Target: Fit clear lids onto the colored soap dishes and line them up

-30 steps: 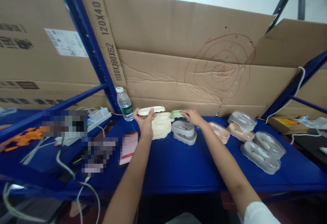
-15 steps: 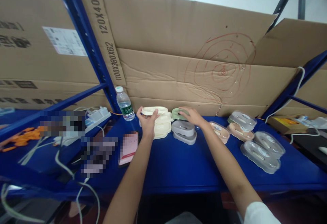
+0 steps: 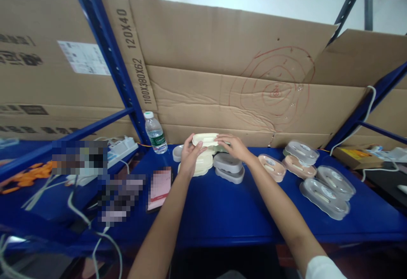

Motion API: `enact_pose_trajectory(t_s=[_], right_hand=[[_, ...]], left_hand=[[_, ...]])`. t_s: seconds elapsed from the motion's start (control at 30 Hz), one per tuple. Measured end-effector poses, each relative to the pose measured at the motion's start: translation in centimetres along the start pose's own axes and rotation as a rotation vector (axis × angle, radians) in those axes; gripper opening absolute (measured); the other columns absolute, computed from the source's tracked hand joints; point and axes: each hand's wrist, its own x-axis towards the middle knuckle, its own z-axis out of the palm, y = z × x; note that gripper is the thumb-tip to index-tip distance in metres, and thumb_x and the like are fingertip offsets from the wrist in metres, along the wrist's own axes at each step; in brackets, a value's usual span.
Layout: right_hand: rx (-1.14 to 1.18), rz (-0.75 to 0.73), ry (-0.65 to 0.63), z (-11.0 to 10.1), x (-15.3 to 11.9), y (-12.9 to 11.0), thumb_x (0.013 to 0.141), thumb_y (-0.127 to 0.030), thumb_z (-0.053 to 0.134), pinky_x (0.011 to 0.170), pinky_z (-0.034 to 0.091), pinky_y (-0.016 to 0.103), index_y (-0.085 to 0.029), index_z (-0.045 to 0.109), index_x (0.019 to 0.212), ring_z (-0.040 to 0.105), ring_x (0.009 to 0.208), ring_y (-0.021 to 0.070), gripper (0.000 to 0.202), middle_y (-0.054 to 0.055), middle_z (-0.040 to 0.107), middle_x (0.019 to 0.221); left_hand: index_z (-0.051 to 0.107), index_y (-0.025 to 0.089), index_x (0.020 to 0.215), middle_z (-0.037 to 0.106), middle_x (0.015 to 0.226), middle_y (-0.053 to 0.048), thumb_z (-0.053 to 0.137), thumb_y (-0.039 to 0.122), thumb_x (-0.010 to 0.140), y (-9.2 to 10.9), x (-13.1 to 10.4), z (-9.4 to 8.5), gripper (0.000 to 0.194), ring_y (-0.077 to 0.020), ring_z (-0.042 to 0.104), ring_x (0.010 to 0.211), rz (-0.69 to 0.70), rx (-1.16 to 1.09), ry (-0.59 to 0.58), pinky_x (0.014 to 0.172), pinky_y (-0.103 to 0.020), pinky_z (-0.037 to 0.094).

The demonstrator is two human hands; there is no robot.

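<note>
Cream oval plastic tray (image 3: 203,140) has shifted right since the earlier frame, and the right hand (image 3: 238,148) has left the green piece for the tray's right end. Nearest: white sleeve (image 3: 324,267) on the right arm, then blue tabletop (image 3: 222,215). Pink-screened phone (image 3: 160,188) lies flat at left; grey oval case with clear lid (image 3: 326,198) at far right. Further back, two stacked grey oval plastic pieces (image 3: 228,163) sit beside stacked cream plastic pieces (image 3: 202,165). Left hand (image 3: 190,158) grips the tray's left end, thumb on near side; right fingers touch the other end, firmness of grip unclear. Tray is raised above the cream stack. Behind: upright clear plastic bottle, green label (image 3: 155,134), and brown cardboard panel (image 3: 197,96).
</note>
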Motion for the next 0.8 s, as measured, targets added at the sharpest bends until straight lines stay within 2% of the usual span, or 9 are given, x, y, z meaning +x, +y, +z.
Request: enact_pose_trajectory(t_s=[0.13,0.27,0.4,0.5,0.57,0.7,0.8], right_hand=[[-0.060,0.005,-0.021,0.0,0.1,0.4,0.108,-0.033,0.054,0.105,0.051,0.040,-0.026,0.079,0.119,0.070,0.115,0.0235,0.029,0.008,0.079,0.118],[-0.152,0.045,-0.038,0.3,0.0,1.3,0.106,-0.025,0.057,0.101,0.052,0.037,-0.020,0.077,0.114,0.069,0.109,0.0230,0.023,0.010,0.078,0.112],[-0.251,0.117,-0.048,0.8,-0.4,2.6,0.105,-0.020,0.058,0.103,0.050,0.039,-0.018,0.077,0.111,0.068,0.112,0.0247,0.020,0.012,0.077,0.114],[-0.313,0.175,-0.053,1.0,-0.8,3.1,0.103,-0.019,0.058,0.104,0.049,0.042,-0.018,0.077,0.112,0.068,0.114,0.0265,0.021,0.013,0.077,0.116],[-0.343,0.201,-0.049,0.7,-0.9,2.8,0.102,-0.019,0.060,0.107,0.047,0.044,-0.019,0.076,0.119,0.066,0.120,0.0278,0.023,0.014,0.075,0.123],[-0.372,0.210,-0.007,-2.0,-0.8,1.0,0.105,-0.029,0.058,0.116,0.040,0.051,-0.024,0.065,0.141,0.055,0.139,0.0301,0.037,0.013,0.064,0.146],[-0.331,0.187,0.065,-5.5,-1.1,-0.5,0.108,-0.039,0.051,0.119,0.039,0.047,-0.025,0.063,0.143,0.055,0.141,0.0270,0.039,0.010,0.065,0.146]], left_hand=[[0.057,0.022,0.146,0.073,0.109,-0.008,0.091,0.044,0.076,-0.6,0.2,-0.1,0.082,-0.0259,0.072,0.114,-0.027,0.018,-0.008,0.108,-0.053,0.058],[0.050,0.021,0.153,0.072,0.119,-0.012,0.088,0.043,0.081,-1.3,0.5,-0.4,0.084,-0.0285,0.069,0.122,-0.025,0.097,0.044,0.108,-0.050,0.058],[0.058,0.021,0.145,0.068,0.133,-0.015,0.081,0.043,0.086,-1.9,1.1,-1.1,0.067,-0.0277,0.068,0.123,0.017,0.206,0.106,0.106,-0.046,0.058],[0.068,0.021,0.131,0.070,0.130,-0.015,0.079,0.041,0.086,-2.2,1.1,-1.1,0.051,-0.0273,0.070,0.119,0.053,0.294,0.112,0.101,-0.045,0.059],[0.073,0.021,0.118,0.073,0.124,-0.013,0.079,0.039,0.083,-2.1,0.7,-0.9,0.040,-0.0273,0.070,0.116,0.079,0.348,0.092,0.098,-0.043,0.059],[0.075,0.021,0.106,0.076,0.113,-0.009,0.075,0.038,0.084,-1.4,-0.1,-0.1,0.029,-0.0242,0.072,0.104,0.131,0.413,0.043,0.089,-0.037,0.060],[0.073,0.021,0.104,0.075,0.109,-0.008,0.071,0.041,0.086,-1.0,-0.5,0.3,0.027,-0.0224,0.070,0.098,0.157,0.428,0.038,0.083,-0.034,0.059]])
